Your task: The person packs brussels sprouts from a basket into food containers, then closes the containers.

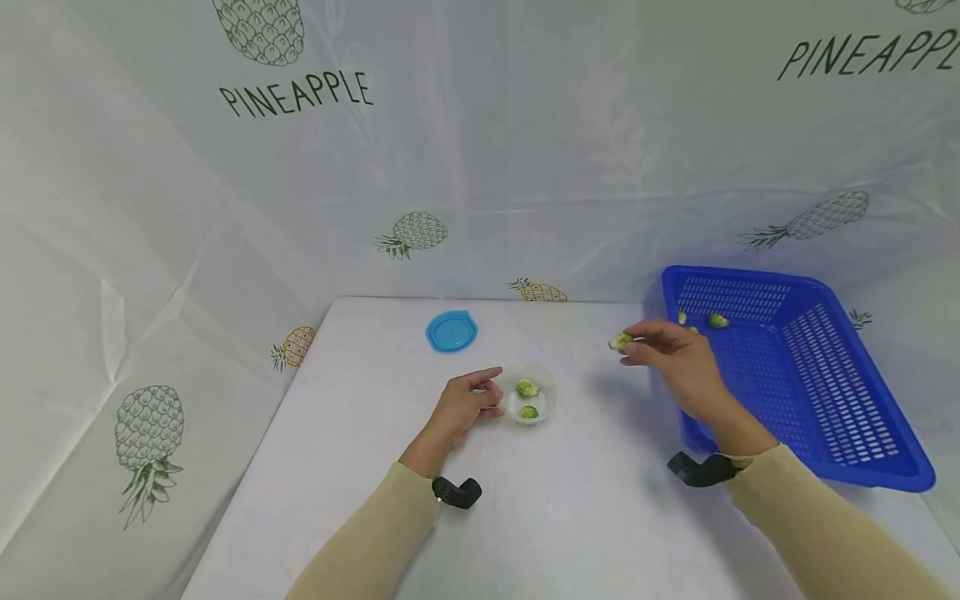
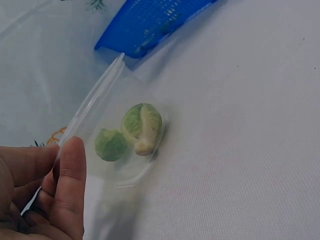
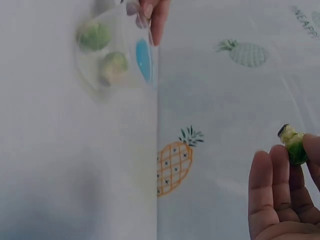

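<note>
Left hand (image 1: 467, 404) pinches a clear round plastic tub (image 1: 550, 398) at its nine o'clock rim, apparently steadying it; right hand (image 1: 678, 358), at two o'clock, pinches a small green Brussels sprout (image 1: 620, 342) thumb-to-fingertip.

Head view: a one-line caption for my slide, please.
Left hand grips a clear tub holding two Brussels sprouts; right hand pinches another sprout near a blue basket.

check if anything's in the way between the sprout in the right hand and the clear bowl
Nothing visible does. In the head view, only white tabletop shows between the Brussels sprout pinched in the right hand and the clear bowl. The bowl is uncovered, and the left hand is on its opposite side.
</note>
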